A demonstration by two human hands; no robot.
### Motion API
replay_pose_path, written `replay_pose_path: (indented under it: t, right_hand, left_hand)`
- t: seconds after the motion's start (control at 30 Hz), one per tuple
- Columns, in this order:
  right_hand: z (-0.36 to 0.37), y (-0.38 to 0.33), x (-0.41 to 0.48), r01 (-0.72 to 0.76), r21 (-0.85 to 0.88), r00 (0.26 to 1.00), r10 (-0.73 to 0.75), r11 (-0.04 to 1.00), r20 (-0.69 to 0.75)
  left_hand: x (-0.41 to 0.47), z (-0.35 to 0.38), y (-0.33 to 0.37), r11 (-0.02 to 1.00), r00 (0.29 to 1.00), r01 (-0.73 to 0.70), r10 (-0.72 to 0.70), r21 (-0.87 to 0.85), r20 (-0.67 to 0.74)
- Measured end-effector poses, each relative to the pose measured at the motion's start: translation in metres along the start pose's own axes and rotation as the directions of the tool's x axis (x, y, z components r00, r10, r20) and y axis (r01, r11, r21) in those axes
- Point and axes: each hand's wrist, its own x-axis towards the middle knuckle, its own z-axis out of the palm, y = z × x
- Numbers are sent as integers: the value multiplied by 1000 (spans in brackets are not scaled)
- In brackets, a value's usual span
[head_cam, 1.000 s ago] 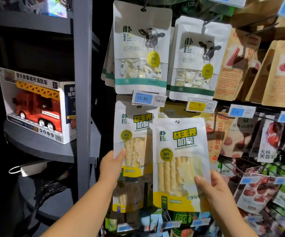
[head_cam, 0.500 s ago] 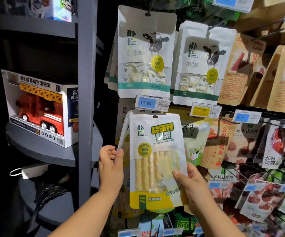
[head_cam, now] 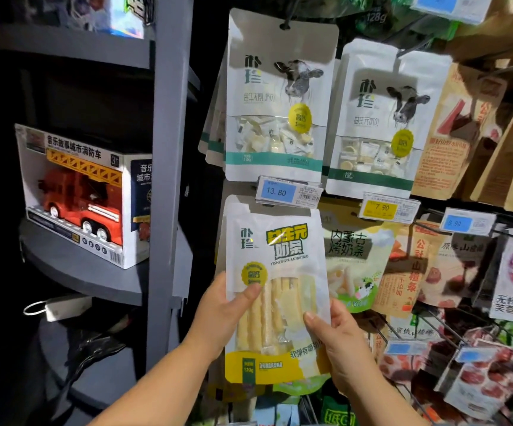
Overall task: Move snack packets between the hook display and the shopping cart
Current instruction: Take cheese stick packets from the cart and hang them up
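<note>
Store shelving fills the view: a grey upright post [head_cam: 169,149] splits a dim shelf on the left, where a boxed toy fire engine [head_cam: 79,195] stands, from a crowded hook display [head_cam: 452,232] of hanging snacks on the right. At the top of the display hang two white packets printed with a cow's head, one [head_cam: 279,96] above a blue price tag [head_cam: 289,192] reading 13.80, the other [head_cam: 381,118] above a yellow price tag [head_cam: 390,207] reading 7.90. Just under the blue tag a white-and-yellow snack packet [head_cam: 276,272] of pale sticks is held upright against the display, its top edge tucked behind the tag, so I cannot tell whether it sits on the hook. The left hand [head_cam: 222,305] grips the packet's left edge, thumb pressed on the front by the round yellow badge and fingers behind. The right hand [head_cam: 338,336] grips the lower right edge the same way, thumb on the clear window. The edge of a like packet shows just behind it on the left, and a green-and-white packet [head_cam: 356,265] hangs beside it on the right.
</note>
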Motion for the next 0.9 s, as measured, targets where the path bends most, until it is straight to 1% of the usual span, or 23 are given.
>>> replay_pose_path:
  t: [0.13, 0.33, 0.43, 0.57, 0.7, 0.8, 0.9]
  right_hand:
    - [0, 4, 1, 18, -19, 1000, -18, 1000, 25]
    - [-1, 5, 10, 29, -34, 999, -28, 999, 15]
    - [1, 2, 17, 29, -51, 999, -28, 998, 16]
    - [4, 5, 27, 23, -70, 1000, -23, 997, 8]
    - [6, 12, 42, 23, -154, 999, -26, 988, -18]
    - [11, 17, 54, 17, -224, 1000, -20, 974, -12]
    - [15, 24, 67, -10, -302, 999, -6, 953, -53]
  left_hand:
    - [1, -4, -4, 1000, 1000, -10, 10, 5, 13]
    - [10, -3, -3, 1000, 1000, -16, 16, -13, 13]
    - [16, -1, -2, 1000, 1000, -11, 11, -11, -13]
    - [24, -2, -6, 999, 998, -19, 21, 41, -61]
    - [35, -4, -11, 992, 990, -31, 48, 125, -133]
    - [47, -5, -14, 986, 980, -14, 46, 166, -192]
    - [60, -5, -14, 979, 971, 15, 34, 205, -236]
